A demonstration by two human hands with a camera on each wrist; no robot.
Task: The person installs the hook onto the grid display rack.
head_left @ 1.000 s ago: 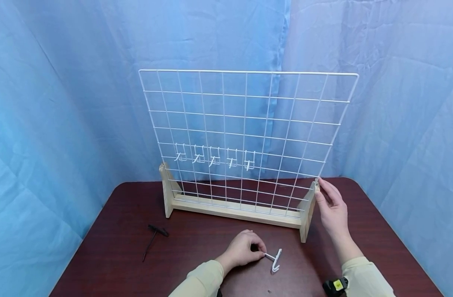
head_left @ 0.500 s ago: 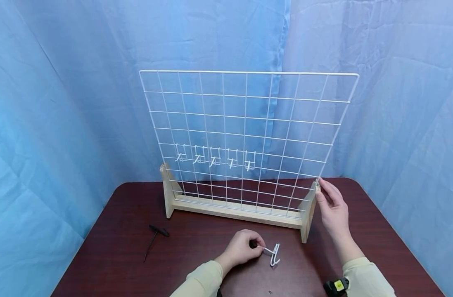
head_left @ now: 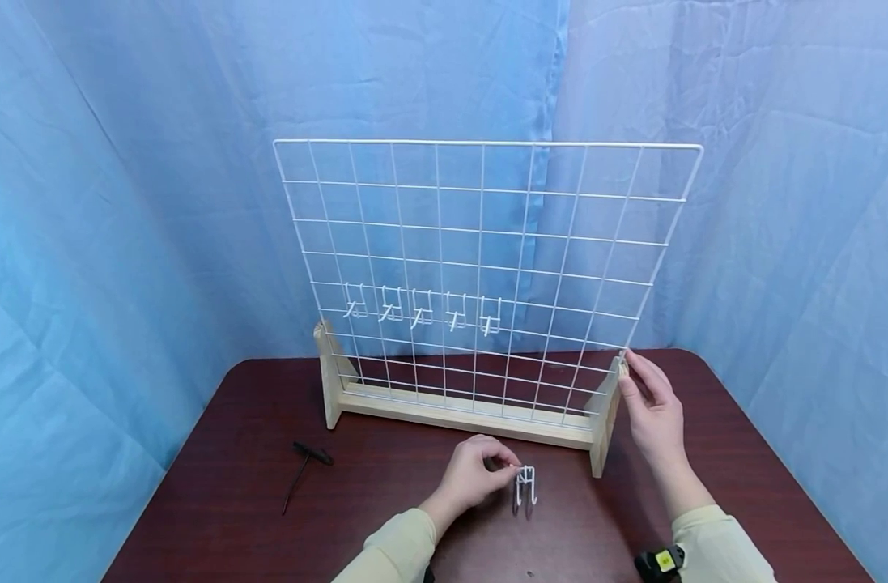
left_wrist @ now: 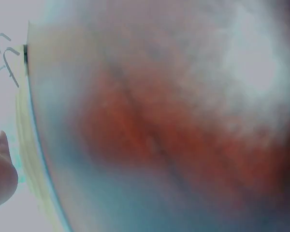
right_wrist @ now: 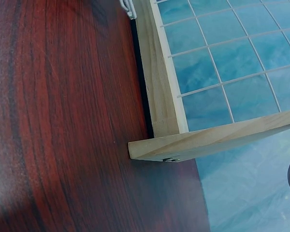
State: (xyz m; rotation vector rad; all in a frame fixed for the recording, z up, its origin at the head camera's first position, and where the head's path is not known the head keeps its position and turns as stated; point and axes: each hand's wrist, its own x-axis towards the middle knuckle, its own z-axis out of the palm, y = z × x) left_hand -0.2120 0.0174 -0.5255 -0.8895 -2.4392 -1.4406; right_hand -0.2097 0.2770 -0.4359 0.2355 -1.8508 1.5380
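My left hand [head_left: 478,471] pinches the shank of a white wire hook [head_left: 533,482] between thumb and fingertips, its two prongs pointing down close over the table. That hook [left_wrist: 7,55] also shows at the upper left of the left wrist view, where a blur covers most of the picture. My right hand [head_left: 655,413] grips the top of the right wooden upright, thumb in front, fingers behind, at the edge of a white wire grid [head_left: 487,143]. The grid stands upright in a wooden base [head_left: 465,416]. Several white hooks [head_left: 490,329] hang in a row across it.
A black T-handled tool [head_left: 312,453] lies on the dark red table [head_left: 232,502] at the left. Blue curtains [head_left: 159,202] surround the table's back and sides. In the right wrist view the upright's foot [right_wrist: 154,147] stands on the table.
My left hand has turned the hook so its prongs swing from lying to the right to pointing down, and has moved slightly away from me. My right hand has stayed put.
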